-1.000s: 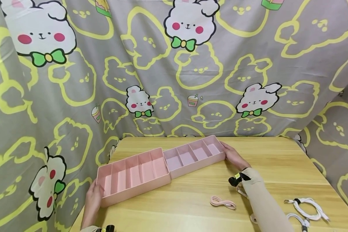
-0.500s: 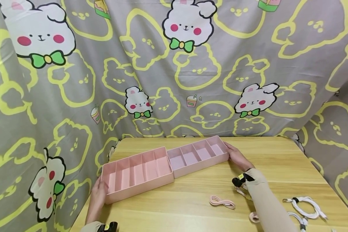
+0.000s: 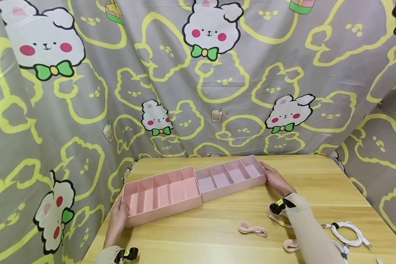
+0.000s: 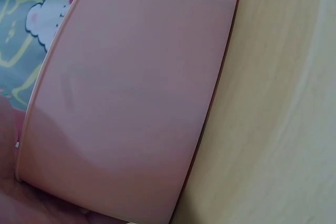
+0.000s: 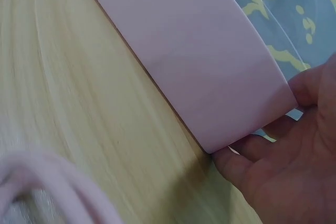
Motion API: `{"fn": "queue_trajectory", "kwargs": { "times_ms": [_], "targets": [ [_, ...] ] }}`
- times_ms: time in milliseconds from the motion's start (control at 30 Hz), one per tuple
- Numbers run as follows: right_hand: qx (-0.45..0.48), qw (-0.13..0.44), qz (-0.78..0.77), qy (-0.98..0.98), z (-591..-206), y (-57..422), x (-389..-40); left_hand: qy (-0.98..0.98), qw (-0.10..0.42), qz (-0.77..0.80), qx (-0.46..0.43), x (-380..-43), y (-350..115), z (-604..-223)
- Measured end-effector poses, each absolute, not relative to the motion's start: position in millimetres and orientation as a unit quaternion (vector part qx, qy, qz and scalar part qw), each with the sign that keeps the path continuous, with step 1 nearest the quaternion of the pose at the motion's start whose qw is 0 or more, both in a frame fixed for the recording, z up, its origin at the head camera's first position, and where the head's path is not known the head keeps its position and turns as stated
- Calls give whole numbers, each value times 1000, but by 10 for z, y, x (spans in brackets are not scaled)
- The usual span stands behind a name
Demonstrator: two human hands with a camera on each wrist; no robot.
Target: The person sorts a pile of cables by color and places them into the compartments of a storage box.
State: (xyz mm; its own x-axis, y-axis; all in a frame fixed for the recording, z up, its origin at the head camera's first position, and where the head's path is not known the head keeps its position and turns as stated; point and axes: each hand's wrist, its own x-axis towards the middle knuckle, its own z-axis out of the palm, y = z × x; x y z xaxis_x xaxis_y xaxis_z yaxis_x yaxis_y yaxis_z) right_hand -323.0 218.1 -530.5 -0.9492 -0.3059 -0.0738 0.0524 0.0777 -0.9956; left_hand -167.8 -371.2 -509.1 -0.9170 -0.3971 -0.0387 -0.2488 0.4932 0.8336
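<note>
Pink box [image 3: 161, 214] lies on the wooden table [image 3: 217, 234] in front of me, over to my left, set at a slant with its right end farther from me than its left. It is open on top, and dividers split it into five compartments. Against its right end sits the lilac box [image 3: 232, 190], narrower, with four compartments, following much the same slant; the two look to be touching.

My left hand [image 3: 118, 216] grips the pink box by its left end, thumb over the rim and fingers round the outside. My right hand [image 3: 278, 181] holds the far right end of the lilac box, thumb at the rim corner and fingers bent against the end wall.

Nearer to me than the boxes, a coiled pink cable [image 3: 252, 229] lies on the wood. Another pink coil [image 3: 290, 245] shows beside my right sleeve [image 3: 311, 229], which hides part of it. A white cable [image 3: 351, 234], looped and tied with a black strap, lies to the right of that sleeve. Behind the table hangs a grey curtain [image 3: 184, 84] printed with white rabbits and yellow outlines.
</note>
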Motion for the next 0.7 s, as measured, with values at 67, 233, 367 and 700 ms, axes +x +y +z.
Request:
{"fn": "queue_trajectory", "kwargs": {
  "times_ms": [67,233,367,700],
  "targets": [
    [-84,135,-673,722,-5304,2220,-3208,-857,67,-475,188,-1702,-3689,-5096],
    [-86,135,-664,730,-5276,2307,-3128,-854,60,-483,183,-1759,-3633,-5117],
    [-84,133,-661,733,-5269,2364,-3083,-855,57,-483,181,-1802,-3594,-5126],
    [-68,121,-638,757,-5201,2501,-3009,-860,51,-481,165,-1967,-3514,-5112]
  ]
}}
